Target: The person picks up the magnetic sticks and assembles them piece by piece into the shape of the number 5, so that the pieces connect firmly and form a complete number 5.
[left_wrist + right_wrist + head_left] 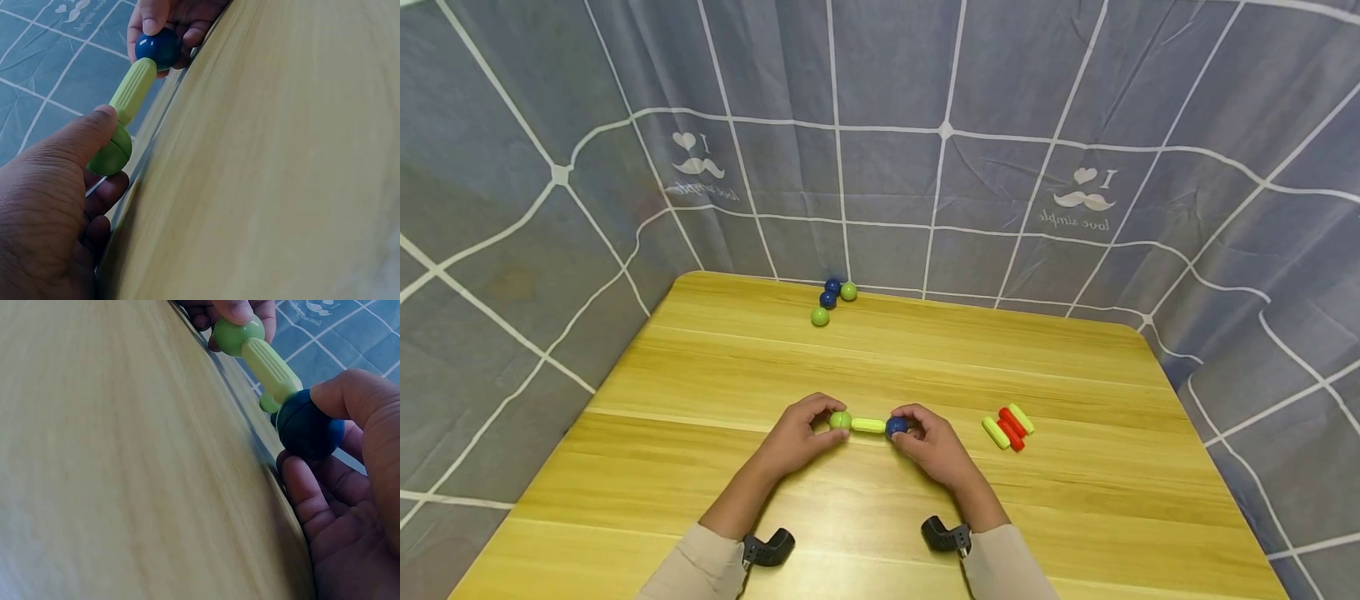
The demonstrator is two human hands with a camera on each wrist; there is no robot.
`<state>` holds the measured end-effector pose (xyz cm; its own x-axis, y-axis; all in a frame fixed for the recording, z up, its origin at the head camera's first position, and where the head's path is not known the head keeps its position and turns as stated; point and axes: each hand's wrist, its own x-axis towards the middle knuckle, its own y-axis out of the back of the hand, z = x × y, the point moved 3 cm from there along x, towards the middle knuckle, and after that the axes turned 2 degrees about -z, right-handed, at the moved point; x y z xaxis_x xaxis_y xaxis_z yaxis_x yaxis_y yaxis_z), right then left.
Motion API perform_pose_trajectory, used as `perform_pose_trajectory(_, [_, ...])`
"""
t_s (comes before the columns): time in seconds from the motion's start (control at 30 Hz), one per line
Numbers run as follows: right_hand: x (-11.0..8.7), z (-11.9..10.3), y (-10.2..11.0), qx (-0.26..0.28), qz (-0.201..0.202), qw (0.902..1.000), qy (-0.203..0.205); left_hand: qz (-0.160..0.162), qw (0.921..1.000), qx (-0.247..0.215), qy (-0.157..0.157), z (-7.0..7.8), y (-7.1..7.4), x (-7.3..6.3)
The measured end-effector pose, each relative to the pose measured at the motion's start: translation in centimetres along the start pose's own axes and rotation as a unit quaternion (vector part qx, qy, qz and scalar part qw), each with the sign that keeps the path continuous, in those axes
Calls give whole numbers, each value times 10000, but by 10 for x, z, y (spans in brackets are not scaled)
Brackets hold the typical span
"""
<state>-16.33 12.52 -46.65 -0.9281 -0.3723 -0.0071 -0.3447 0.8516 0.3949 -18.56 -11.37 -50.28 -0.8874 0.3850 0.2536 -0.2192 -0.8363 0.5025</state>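
Between the two hands, over the wooden surface (737, 367), one ribbed yellow-green rod (868, 426) spans from one glossy lime ball (841, 421) to one dark-blue ball (896, 427), touching both; near the far edge sit two blue balls (827, 300) and two green balls (820, 317); rightward lie two yellow rods (996, 432) and two red rods (1016, 440); forearms angle inward, the left hand (797, 435) with its grip pinching the lime ball, the right hand (936, 447) the dark-blue one.

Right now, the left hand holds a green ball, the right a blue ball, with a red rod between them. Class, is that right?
Only the colour is wrong: the rod between the green ball and the blue ball is yellow-green, as the head view shows.
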Motion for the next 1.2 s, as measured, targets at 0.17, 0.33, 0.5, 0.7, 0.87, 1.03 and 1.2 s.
perform_pose_trajectory(0.17, [0, 0, 0, 26, 51, 10000, 20, 12, 10000, 41, 70, 1, -1, 0])
perform_pose_trajectory(0.33, [2, 2, 0, 48, 139, 9999, -6, 76, 9998, 105, 147, 1, -1, 1])
perform_pose_trajectory(0.5, [8, 23, -3, 115, 412, 9991, -66, 162, 9996, 140, 200, 1, -3, 2])
perform_pose_trajectory(0.7, [14, 42, -5, 243, 695, 9973, -32, 339, 9992, 130, 149, 2, -4, 5])
perform_pose_trajectory(0.87, [14, 46, -3, 189, 900, 9957, -77, 485, 9987, 19, 138, 4, -6, 8])
perform_pose_trajectory(1.03, [15, 47, -1, 134, 1125, 9935, -128, 606, 9980, -9, 205, 3, -12, 13])
perform_pose_trajectory(1.2, [16, 47, 0, 107, 1370, 9904, -163, 743, 9968, -8, 297, 2, -18, 19])
